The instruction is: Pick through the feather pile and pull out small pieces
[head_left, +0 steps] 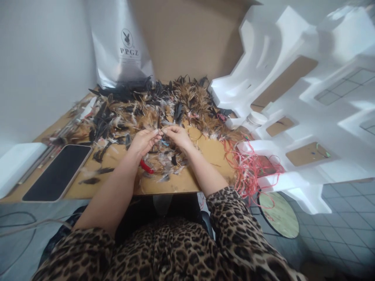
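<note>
Over the middle of the table, my left hand point(143, 141) and my right hand point(177, 136) meet at the fingertips. Both are closed in a pinch on something small and thin, too fine to name. Brown feathers point(150, 120) fan out just beyond the left fingertips; whether they are held or lie in the pile behind, I cannot tell. A wide heap of black and brown feathers point(187, 95) spreads past both hands. Below the hands lie loose pale and grey feather bits point(165, 164). Close to my left wrist is a curved red handle point(146, 167), its other end hidden.
A dark-screened phone point(58, 171) and a white box point(20, 166) lie at the left. Tangled red cords point(249, 171) hang over the right edge beside white foam packaging point(293, 148). A silver bag point(120, 43) stands at the back. A round lid-like disc point(279, 214) sits below.
</note>
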Available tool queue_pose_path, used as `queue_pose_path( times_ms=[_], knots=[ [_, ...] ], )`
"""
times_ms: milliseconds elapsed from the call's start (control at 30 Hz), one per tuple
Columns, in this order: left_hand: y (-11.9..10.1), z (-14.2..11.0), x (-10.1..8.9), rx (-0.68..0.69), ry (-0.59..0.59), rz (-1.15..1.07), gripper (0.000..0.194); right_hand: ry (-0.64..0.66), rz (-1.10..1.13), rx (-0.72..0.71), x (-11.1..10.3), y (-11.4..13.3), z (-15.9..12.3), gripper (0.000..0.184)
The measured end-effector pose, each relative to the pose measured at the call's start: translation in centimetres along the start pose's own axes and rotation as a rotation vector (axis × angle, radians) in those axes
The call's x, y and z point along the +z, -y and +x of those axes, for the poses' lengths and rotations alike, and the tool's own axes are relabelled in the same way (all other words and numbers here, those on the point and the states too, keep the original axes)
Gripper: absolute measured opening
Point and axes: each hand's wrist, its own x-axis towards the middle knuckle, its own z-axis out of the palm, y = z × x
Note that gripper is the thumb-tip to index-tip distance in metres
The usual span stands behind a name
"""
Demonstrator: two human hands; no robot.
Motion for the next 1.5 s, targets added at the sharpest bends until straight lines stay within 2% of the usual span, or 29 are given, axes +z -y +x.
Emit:
queue_pose_path(
  times_ms=[167,367,500,700,967,1067,1133,1200,1333,1400,1500],
  knots=[
    [0.2,-0.2,0.2,-0.064,0.033,0.060,0.017,-0.016,0.171,0.043,0.4,-0.5,0.2,0.030],
    [0.4,-0.1,0.0,-0.089,-0.018,0.052,0.016,-0.104,0.212,0.021,0.3,0.1,0.1,0.030],
    [0.4,-0.1,0.1,-0.108,-0.039,0.065,0.015,-0.126,0.154,-0.049,0.2,0.3,0.0,0.031],
    [0.4,-0.2,0.3,-0.139,-0.017,0.101,0.014,-0.109,0.007,-0.127,0.2,-0.8,0.4,0.028],
    [0.3,-0.4,0.4,-0.131,-0.015,0.141,0.014,-0.080,-0.028,-0.145,0.8,-0.8,0.2,0.027],
    [0.2,-0.4,0.5,-0.100,-0.028,0.148,0.016,-0.145,-0.037,-0.134,-0.2,-0.3,0.4,0.028],
    [0.1,-0.3,0.4,-0.069,-0.051,0.137,0.016,-0.226,-0.071,-0.120,-1.6,-0.1,0.7,0.028],
    [0.1,-0.1,0.2,-0.037,-0.085,0.112,0.015,-0.253,-0.186,-0.096,-3.4,0.0,0.9,0.027],
    [0.0,0.1,0.0,-0.019,-0.151,0.079,0.014,-0.191,-0.426,0.021,-6.3,-0.3,1.0,0.024],
    [-0.1,0.1,0.1,-0.023,-0.167,0.081,0.014,-0.137,-0.551,0.093,-6.7,-0.5,0.9,0.024],
    [-0.1,0.0,0.2,-0.024,-0.172,0.081,0.014,-0.069,-0.718,0.137,-6.2,-1.1,0.8,0.028]
  ],
)
